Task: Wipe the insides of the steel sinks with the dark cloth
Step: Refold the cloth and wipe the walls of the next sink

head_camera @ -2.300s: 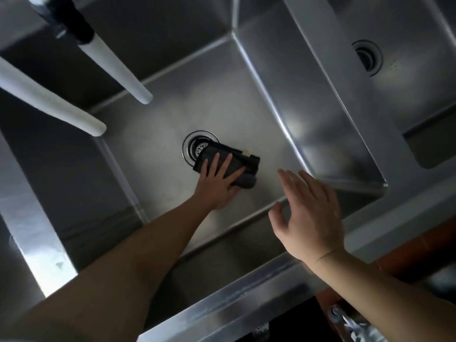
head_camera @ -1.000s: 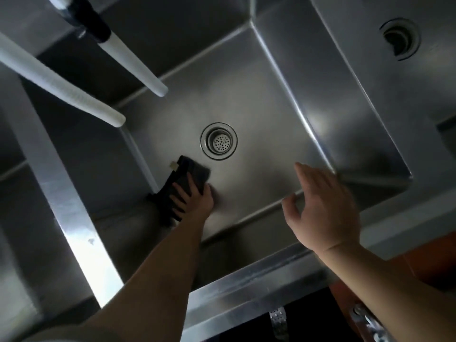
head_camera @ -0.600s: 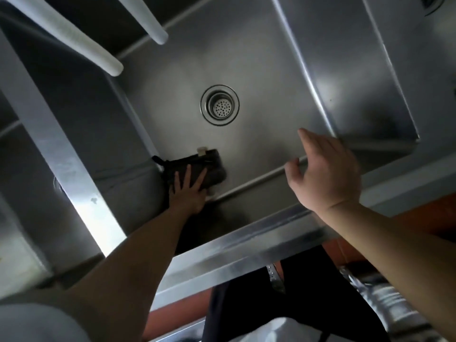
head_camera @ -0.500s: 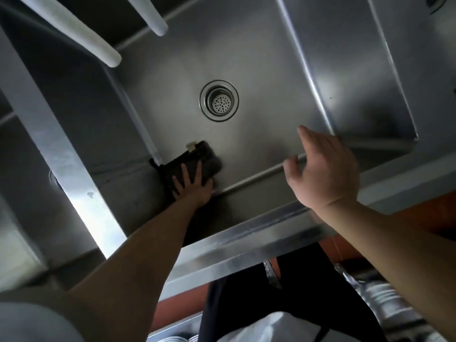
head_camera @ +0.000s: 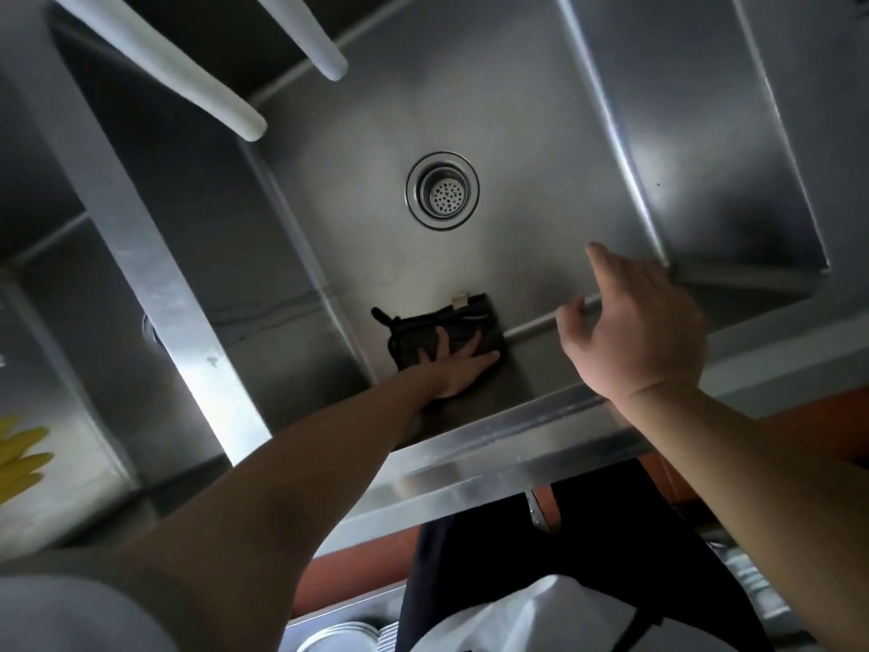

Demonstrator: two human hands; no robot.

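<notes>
We look straight down into a deep steel sink (head_camera: 517, 110), its square basin filling most of the view. To its left a broad steel divider (head_camera: 155, 294) runs diagonally, and beyond that we see part of a second basin (head_camera: 56, 331) with something yellow (head_camera: 21, 456) at the far left edge. Along the near side runs the sink's flat front rim (head_camera: 493, 444).

Our left arm reaches down into the basin. Our left hand (head_camera: 458, 367) lies flat, fingers spread wide, pressing the dark cloth (head_camera: 442, 334) onto the sink floor in the near left corner, where floor meets front wall. The cloth is folded into a rough rectangle with a small pale tag (head_camera: 460, 299) at its far edge.

Our right hand (head_camera: 635, 327) hovers above the front rim, touching nothing, fingers loosely open and slightly curled.

Two white hose ends (head_camera: 324, 54) hang in from the upper left above the basin. The round drain strainer (head_camera: 442, 190) sits in the middle of the floor, well apart from the cloth.
</notes>
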